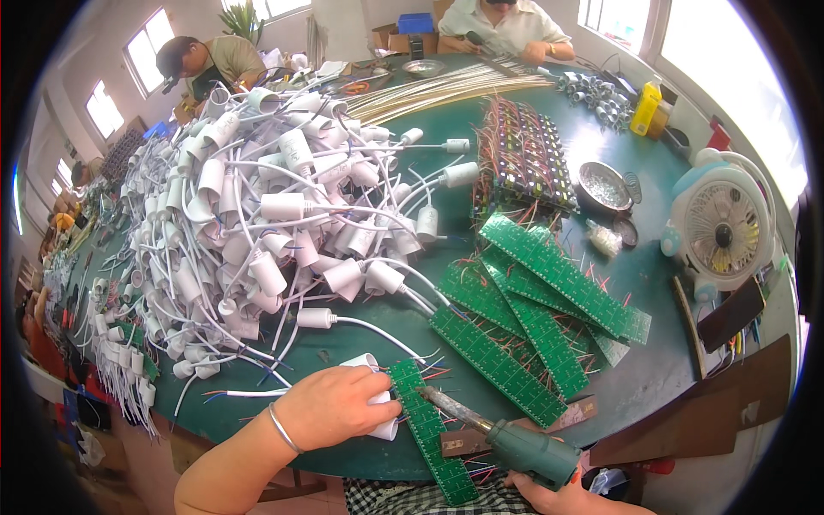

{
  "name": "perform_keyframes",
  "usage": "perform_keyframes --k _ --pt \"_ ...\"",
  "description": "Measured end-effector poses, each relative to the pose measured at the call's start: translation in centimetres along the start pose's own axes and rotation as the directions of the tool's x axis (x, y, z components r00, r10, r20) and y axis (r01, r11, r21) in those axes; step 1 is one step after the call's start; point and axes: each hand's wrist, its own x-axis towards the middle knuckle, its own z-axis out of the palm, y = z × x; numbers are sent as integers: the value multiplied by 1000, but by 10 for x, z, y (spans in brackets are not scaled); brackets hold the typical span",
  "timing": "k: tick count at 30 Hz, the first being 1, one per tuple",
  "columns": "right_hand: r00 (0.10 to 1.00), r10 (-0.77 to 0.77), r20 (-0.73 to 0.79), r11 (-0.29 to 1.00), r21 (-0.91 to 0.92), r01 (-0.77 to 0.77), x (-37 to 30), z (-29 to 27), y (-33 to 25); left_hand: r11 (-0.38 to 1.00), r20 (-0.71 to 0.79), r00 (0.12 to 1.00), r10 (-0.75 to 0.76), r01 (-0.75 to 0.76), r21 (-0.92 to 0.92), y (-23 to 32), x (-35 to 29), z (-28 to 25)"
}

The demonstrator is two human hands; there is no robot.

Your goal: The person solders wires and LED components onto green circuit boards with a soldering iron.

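Observation:
My right hand (549,495), at the lower edge, is wrapped round the green handle of a soldering iron (532,453). The iron's tip rests at the upper part of a narrow green circuit board strip (432,433), which lies slanted across the table's near edge. Beside the board's upper left edge, my left hand (339,408) is closed, its fingertips pressed together; what they pinch is hidden. White lamp holders (384,427) show from under that hand. Loose white cable ends and thin red wires lie near the board's top.
A big heap of white lamp holders with cables (283,206) covers the left. Stacked green circuit boards (532,318), a wired block of boards (524,163), a metal bowl (605,186) and a fan (721,223) stand to the right. Two co-workers sit across the table.

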Motion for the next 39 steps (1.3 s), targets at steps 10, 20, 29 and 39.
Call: perform_keyframes --k 10,20,29,39 --pt "998 33 61 997 67 -37 1 -10 -9 997 -52 998 30 -26 77 4 1 3" --pt "967 189 -170 870 485 -85 -4 -18 -33 922 -8 992 126 -114 371 10 10 -5" --pt "926 297 -232 895 405 -185 -18 -27 -1 824 -716 605 -348 562 75 16 -59 15" --pt "946 260 -194 904 393 -168 -9 -8 -22 36 -627 -233 -743 922 -385 -56 -216 13"
